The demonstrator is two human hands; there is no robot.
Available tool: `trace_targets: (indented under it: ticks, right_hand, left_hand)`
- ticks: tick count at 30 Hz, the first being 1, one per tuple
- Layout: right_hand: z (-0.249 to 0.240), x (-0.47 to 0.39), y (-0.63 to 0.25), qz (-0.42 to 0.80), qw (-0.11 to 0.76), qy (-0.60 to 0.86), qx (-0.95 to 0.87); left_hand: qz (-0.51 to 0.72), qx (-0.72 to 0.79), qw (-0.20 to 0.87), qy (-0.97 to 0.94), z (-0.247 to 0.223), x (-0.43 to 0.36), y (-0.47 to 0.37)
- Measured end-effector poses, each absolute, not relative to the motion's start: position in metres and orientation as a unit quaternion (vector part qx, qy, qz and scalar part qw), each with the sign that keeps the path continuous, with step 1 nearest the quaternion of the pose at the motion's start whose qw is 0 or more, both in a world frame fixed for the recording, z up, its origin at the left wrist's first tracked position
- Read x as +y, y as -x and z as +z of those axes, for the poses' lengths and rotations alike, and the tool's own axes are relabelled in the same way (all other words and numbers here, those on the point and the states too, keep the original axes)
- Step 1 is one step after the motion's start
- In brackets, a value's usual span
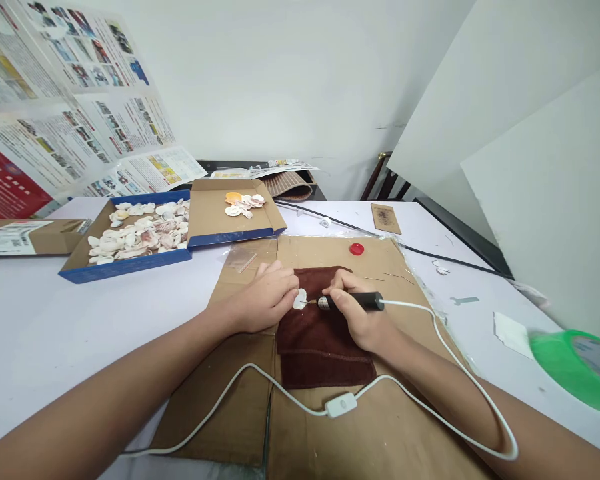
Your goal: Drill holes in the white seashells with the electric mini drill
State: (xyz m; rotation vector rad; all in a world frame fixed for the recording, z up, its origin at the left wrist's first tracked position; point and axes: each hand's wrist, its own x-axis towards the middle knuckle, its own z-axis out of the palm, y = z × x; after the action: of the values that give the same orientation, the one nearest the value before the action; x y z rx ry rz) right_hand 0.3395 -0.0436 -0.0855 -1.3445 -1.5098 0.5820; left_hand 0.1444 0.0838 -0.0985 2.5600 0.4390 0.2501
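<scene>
My right hand (356, 310) is closed around a black rotary tool (360, 301) with a white cord. Its thin bit points left and meets a white seashell (301, 299). My left hand (266, 297) pins the shell's left edge with its fingertips; the fingers are bent together. Under the shell lies a folded dark brown cloth (325, 370), spread on a flat cardboard sheet (380, 440). The cord's inline switch (341, 405) rests in front of the cloth.
At the left, a blue-edged box (125, 268) holds many shells; several more lie on its lid (235, 230). A red cap (357, 249) sits behind the cloth. On the right are a small wrench (465, 301) and green tape (555, 367). A newspaper (80, 100) stands back left.
</scene>
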Motion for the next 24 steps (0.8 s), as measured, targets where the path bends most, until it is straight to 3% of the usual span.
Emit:
trace_targets:
  ticks: [11, 17, 24]
  right_hand:
    - [-0.083, -0.062, -0.31, -0.049, 0.351, 0.503, -0.788]
    - [-0.066, -0.054, -0.3, -0.005, 0.321, 0.522, -0.79]
    - [-0.066, -0.04, -0.321, 0.147, 0.428, 0.577, -0.68]
  left_hand:
    - [0.102, 0.155, 0.258, -0.948, -0.101, 0.085, -0.144]
    - [0.11, 0.137, 0.258, -0.95, -0.102, 0.087, -0.142]
    - [0.122, 0.111, 0.266, -0.95, -0.097, 0.084, -0.142]
